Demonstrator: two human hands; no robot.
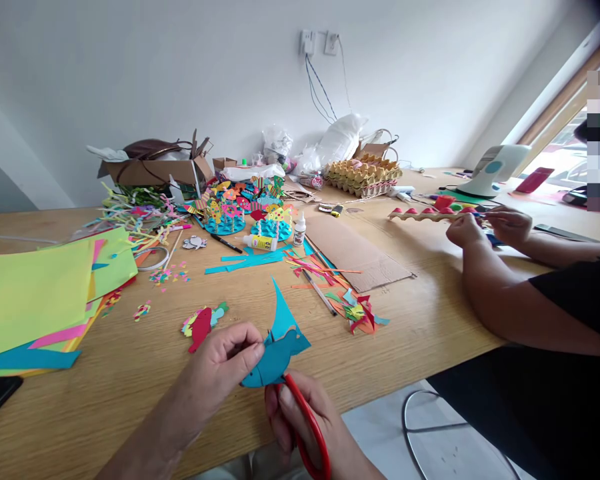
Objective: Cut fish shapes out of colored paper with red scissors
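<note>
Between thumb and fingers, my left hand (230, 357) pinches a piece of blue paper (273, 360) partly cut to a fish outline. A pointed strip of the same blue paper sticks up behind it. My right hand (300, 407) is closed around red-handled scissors (310, 427). The scissor blades are mostly hidden behind the paper, at its lower edge. Just beyond my left hand lies a small pile of cut paper fish, with a red paper fish (200, 328) on top.
Colored paper sheets (35, 287) lie at left. Paper scraps (360, 313), a pen (320, 293), a glue bottle (299, 230) and cardboard (355, 253) spread across the middle. Egg trays (364, 176) stand at the back. At right, another person's hands (467, 230) hold a painted egg-carton strip (425, 213).
</note>
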